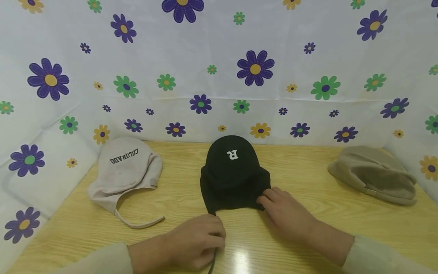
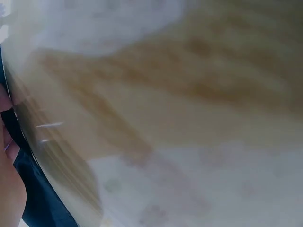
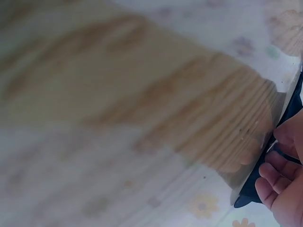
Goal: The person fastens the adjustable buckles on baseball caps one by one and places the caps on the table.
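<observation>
Table, pale wood grain, runs beneath the fingers; flowered cloth beyond them. Left hand grips strap of black cap; right hand pinches cap's edge.

Left hand: back turned upward, fingers curled inward in a grip, nearer the body than the right.
Left forearm: enters from the lower left, slanting up and to the right.
Right hand: reached farther forward, back turned upward, fingers bent in a pinch.
Right fingers: bunched side by side, tips curled, in the right wrist view.
Right forearm: enters from the lower right, slanting up and to the left.
Spacing: the 2 hands are apart.
</observation>
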`<control>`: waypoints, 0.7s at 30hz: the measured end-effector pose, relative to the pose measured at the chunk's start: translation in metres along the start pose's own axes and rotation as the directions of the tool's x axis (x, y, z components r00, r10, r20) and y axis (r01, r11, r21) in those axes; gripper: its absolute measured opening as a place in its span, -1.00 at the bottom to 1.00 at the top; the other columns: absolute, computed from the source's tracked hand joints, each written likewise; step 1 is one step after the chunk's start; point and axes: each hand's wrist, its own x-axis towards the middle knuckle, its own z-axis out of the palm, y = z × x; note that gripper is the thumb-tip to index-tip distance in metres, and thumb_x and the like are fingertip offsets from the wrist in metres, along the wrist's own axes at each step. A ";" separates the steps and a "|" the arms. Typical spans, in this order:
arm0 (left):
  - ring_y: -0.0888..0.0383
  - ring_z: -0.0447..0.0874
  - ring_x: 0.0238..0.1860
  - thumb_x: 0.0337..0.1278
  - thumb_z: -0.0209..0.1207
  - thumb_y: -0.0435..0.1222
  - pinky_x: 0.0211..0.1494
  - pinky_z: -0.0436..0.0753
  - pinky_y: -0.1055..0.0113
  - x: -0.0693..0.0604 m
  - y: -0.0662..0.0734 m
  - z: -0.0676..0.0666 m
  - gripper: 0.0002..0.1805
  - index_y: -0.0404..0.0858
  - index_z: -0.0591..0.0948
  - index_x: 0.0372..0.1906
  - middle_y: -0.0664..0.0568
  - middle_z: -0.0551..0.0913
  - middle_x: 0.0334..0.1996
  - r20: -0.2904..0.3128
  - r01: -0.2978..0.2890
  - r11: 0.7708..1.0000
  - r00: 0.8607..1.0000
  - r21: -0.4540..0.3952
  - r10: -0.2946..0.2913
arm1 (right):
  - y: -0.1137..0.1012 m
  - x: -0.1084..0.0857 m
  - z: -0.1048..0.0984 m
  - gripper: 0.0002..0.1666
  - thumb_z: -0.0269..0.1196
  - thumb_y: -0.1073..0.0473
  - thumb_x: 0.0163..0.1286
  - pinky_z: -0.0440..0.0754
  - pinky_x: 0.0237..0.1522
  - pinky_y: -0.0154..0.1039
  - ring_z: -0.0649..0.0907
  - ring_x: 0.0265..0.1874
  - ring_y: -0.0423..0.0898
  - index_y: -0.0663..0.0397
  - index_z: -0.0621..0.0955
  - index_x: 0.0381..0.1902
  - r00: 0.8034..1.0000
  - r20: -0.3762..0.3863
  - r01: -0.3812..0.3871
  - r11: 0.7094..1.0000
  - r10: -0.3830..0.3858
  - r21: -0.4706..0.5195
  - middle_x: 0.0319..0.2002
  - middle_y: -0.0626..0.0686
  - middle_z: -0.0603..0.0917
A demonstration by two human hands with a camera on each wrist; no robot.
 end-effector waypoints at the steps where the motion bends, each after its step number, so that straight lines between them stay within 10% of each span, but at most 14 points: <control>1: 0.28 0.51 -0.24 -0.15 0.25 -0.41 0.02 0.52 0.42 0.000 0.000 0.000 -0.78 -0.04 0.63 -0.36 0.22 0.54 -0.31 -0.011 -0.006 1.000 1.000 0.010 0.006 | 0.000 0.000 0.001 -0.75 0.27 0.25 0.33 0.52 -0.14 -0.14 0.49 -0.17 -0.08 0.08 0.58 -0.04 1.000 0.002 0.000 1.000 0.000 -0.005 -0.12 -0.01 0.56; 14: 0.30 0.48 -0.38 0.00 0.42 -0.26 -0.22 0.51 0.49 0.008 -0.002 0.006 -0.89 -0.11 0.68 -0.38 0.19 0.52 -0.44 -0.166 -0.098 0.987 0.979 0.128 0.119 | -0.003 0.002 0.007 -0.79 0.21 0.16 0.41 0.45 -0.17 -0.18 0.41 -0.22 -0.10 0.05 0.55 -0.03 0.999 -0.046 -0.006 1.000 0.005 -0.028 -0.19 -0.02 0.51; 21: 0.32 0.47 -0.41 -0.20 0.40 -0.37 -0.23 0.53 0.51 0.009 0.007 0.005 -0.76 -0.11 0.57 -0.41 0.21 0.50 -0.47 -0.119 -0.003 0.990 0.993 0.141 0.020 | -0.008 0.006 0.008 -0.79 0.25 0.28 0.35 0.50 -0.16 -0.20 0.42 -0.27 -0.10 0.10 0.53 -0.08 0.998 -0.052 0.028 1.000 -0.028 -0.006 -0.27 -0.01 0.48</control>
